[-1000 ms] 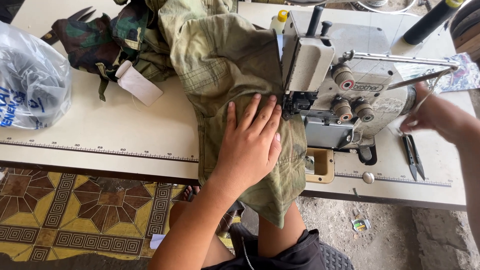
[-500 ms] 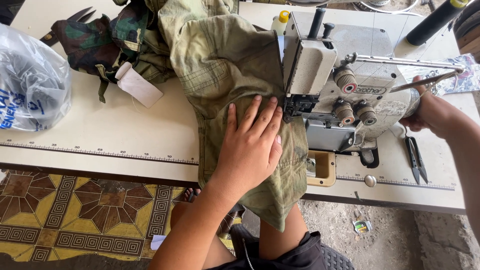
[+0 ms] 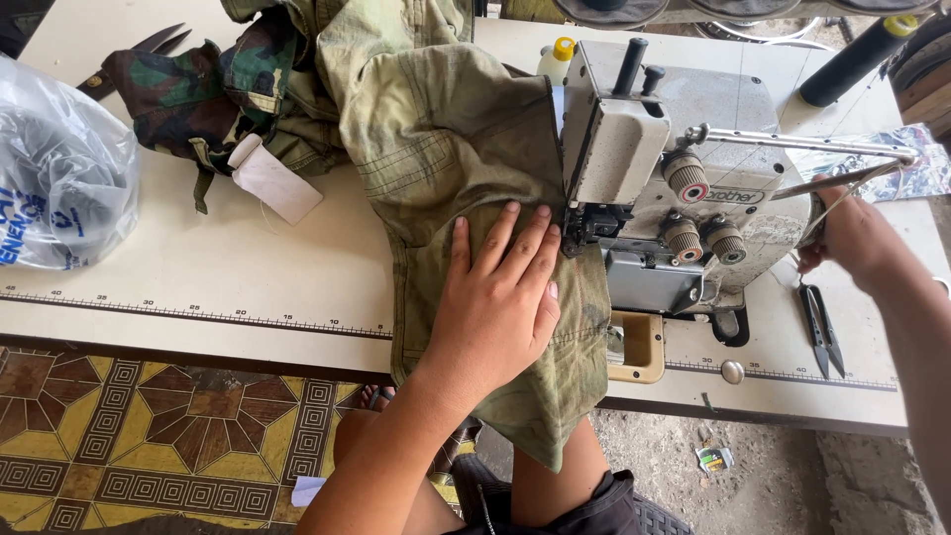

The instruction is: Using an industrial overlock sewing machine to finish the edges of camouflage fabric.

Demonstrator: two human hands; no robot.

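My left hand (image 3: 500,297) lies flat, fingers spread, on an olive camouflage garment (image 3: 446,149), pressing it to the table just left of the needle of a grey-white sewing machine (image 3: 674,168). The cloth runs under the machine's head and hangs over the table's front edge. My right hand (image 3: 852,238) reaches behind the machine's right end at the handwheel, which it partly hides; its fingers curl there, and whether they grip the wheel I cannot tell.
Black thread snips (image 3: 822,327) lie on the cream table (image 3: 198,267) under my right hand. A darker camouflage piece with a white tag (image 3: 272,178) and scissors (image 3: 149,50) sit at the back left. A clear plastic bag (image 3: 54,188) stands at the left edge. Patterned floor tiles (image 3: 119,436) show below.
My right hand has moved from above the snips up and in toward the machine's right end. My left hand has stayed pressed on the garment.
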